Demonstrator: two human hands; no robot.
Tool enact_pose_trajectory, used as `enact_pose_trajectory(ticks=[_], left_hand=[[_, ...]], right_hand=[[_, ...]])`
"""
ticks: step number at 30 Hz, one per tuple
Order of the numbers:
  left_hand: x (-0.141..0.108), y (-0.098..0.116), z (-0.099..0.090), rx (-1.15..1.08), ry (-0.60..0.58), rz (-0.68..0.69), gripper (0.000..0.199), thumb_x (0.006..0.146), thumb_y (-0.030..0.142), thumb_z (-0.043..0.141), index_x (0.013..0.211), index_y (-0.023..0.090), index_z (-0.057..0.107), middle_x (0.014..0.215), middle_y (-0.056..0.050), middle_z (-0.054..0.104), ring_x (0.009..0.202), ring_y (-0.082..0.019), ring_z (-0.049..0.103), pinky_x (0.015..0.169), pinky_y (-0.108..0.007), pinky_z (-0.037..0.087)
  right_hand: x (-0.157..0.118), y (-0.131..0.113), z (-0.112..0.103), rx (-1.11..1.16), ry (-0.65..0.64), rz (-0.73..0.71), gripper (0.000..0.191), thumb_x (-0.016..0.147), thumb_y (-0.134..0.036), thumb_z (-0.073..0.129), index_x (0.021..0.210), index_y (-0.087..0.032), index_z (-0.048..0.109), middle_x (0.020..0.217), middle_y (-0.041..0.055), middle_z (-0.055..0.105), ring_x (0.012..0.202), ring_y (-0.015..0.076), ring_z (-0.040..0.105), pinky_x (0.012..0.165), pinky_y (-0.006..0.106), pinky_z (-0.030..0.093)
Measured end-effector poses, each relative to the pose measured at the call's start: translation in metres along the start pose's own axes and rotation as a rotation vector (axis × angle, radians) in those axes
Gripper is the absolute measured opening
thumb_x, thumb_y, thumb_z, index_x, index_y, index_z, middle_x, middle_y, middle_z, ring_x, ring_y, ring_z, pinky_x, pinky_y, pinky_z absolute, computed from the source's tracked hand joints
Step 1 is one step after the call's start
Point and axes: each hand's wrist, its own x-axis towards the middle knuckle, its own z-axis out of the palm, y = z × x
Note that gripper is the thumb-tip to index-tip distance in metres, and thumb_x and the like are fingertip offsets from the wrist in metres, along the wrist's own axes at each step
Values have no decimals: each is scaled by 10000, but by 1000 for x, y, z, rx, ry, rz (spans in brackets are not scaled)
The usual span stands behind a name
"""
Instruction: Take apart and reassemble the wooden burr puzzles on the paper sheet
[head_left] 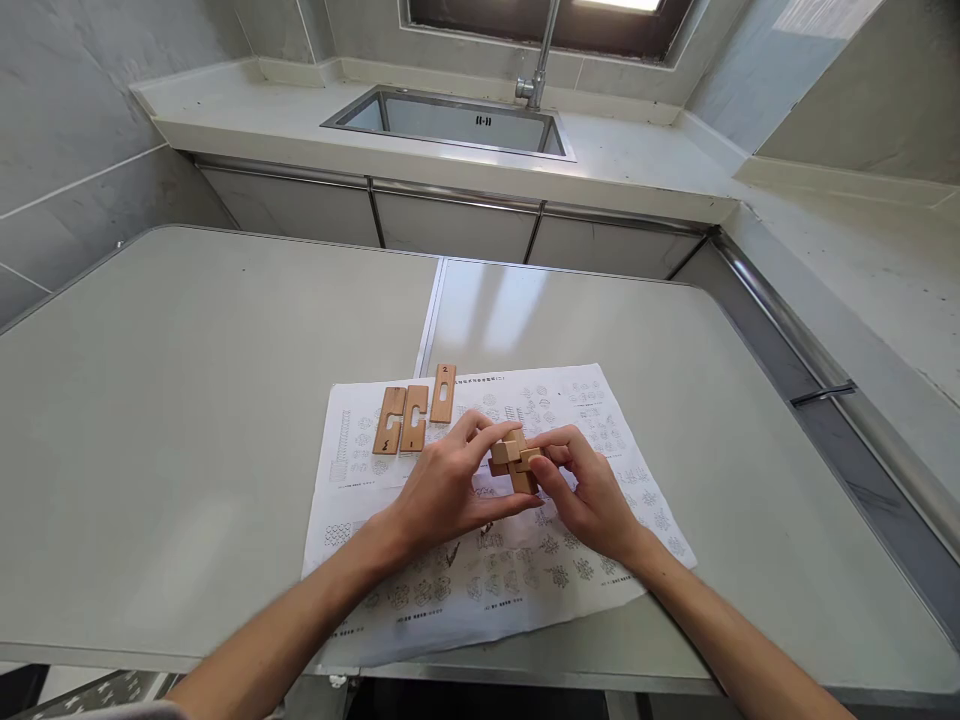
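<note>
A small wooden interlocking puzzle (516, 458), made of crossed blocks, is held between both hands above a printed sheet. My left hand (457, 475) grips it from the left, index finger on top and thumb under it. From the right, my right hand (581, 485) pinches its side with thumb and fingers. The printed instruction sheet (420, 625) lies below, covered with line drawings. To the left of my hands rest flat wooden pieces with cut-outs: one marked 2 (443, 393), one marked 1 (413, 420) and another notched piece (388, 422).
The sheet lies on a pale table (187, 420) with a seam down its middle. Beyond it stands a counter (637, 150) with a steel sink (450, 120) and a faucet (532, 85). A metal rail (810, 340) runs along the right-hand cabinets.
</note>
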Motion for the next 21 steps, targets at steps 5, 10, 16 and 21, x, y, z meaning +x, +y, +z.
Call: enact_pose_trajectory(ticks=[5, 10, 16, 21], left_hand=[[-3, -1, 2, -151, -52, -48, 674, 855, 491, 845, 1409, 225, 569, 1035, -42, 730, 726, -150, 646, 672, -293, 570], [0, 4, -2, -369, -54, -146, 674, 850, 481, 849, 1408, 216, 579, 1051, -44, 736, 739, -143, 643, 636, -268, 571], [6, 11, -10, -574, -72, -211, 614, 867, 423, 837, 1390, 191, 615, 1130, -82, 725, 798, -152, 653, 745, -308, 596], [6, 13, -11, -654, -114, -251, 554, 871, 389, 829, 1355, 223, 616, 1277, -106, 658, 832, -145, 650, 658, -260, 563]], right_hand=[[0, 1, 0, 0, 34, -28, 308, 1082, -554, 478, 1091, -257, 559, 656, -45, 546, 595, 171, 567, 553, 284, 413], [4, -1, 0, 182, 21, 5, 318, 1121, -509, 403, 1225, -253, 561, 632, -79, 427, 536, 142, 439, 557, 281, 397], [9, -2, -4, 116, -26, 73, 320, 1085, -519, 505, 1173, -235, 622, 737, -32, 531, 620, 149, 500, 597, 291, 421], [9, 2, -2, 172, -71, 100, 375, 1088, -582, 460, 1073, -227, 581, 683, -44, 520, 571, 139, 465, 563, 284, 391]])
